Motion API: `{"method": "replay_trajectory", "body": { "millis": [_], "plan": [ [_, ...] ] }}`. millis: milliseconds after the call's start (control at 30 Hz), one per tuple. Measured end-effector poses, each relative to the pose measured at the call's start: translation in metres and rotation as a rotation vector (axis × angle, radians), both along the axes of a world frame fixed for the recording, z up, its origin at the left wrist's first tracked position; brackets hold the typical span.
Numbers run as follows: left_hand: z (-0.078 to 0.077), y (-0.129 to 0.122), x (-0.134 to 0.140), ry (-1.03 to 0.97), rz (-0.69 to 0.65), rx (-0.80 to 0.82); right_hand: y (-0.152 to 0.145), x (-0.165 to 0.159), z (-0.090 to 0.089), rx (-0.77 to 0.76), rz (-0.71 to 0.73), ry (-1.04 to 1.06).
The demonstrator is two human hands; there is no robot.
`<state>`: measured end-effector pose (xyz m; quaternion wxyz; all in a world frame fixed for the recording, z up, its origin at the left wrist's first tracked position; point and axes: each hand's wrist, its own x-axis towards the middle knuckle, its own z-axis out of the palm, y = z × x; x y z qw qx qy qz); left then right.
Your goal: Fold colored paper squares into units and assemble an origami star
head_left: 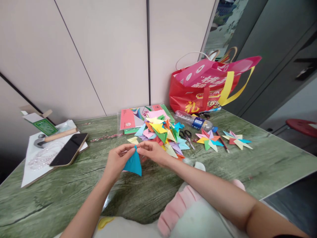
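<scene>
A blue piece of folded paper (134, 164) is pinched at its upper end between both hands, its wider part hanging down above the table. My left hand (121, 155) is closed on its left side, thumb and fingertips at the top fold. From the right, my right hand (151, 152) grips the same top end, fingers bent. Just behind the hands lies a heap of folded paper pieces (162, 130) in many colours. Two multi-coloured paper stars (209, 140) rest to the right. Scissors (187, 137) with black handles lie between heap and stars.
On the green table (74, 198), a hammer (56, 136), a phone (70, 150) and a small green box (44, 125) sit on white board at left. Paper packs (128, 119) lie behind the heap. A plastic bottle (195, 121), a pencil (224, 143) and a red bag (188, 96) are at right.
</scene>
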<state>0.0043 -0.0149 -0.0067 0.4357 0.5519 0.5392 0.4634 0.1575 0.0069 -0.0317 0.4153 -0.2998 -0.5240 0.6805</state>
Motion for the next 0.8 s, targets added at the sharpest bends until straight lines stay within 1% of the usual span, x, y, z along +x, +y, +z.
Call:
{"method": "replay_trajectory", "body": {
  "millis": [133, 367, 667, 800],
  "plan": [
    [0.001, -0.0002, 0.0005, -0.004, 0.012, -0.01, -0.0011, -0.001, 0.0006, -0.007, 0.018, -0.019],
    [0.0039, -0.0016, 0.0022, 0.043, 0.003, 0.001, -0.0013, -0.0003, 0.0008, -0.027, -0.017, 0.024],
    [0.0026, -0.0014, 0.0009, 0.052, -0.006, -0.003, -0.0028, -0.0005, 0.0029, -0.068, -0.004, 0.044],
    [0.0043, -0.0021, 0.0015, 0.058, -0.023, -0.007, -0.0026, -0.0005, 0.0028, -0.076, -0.014, 0.042]
  ]
}}
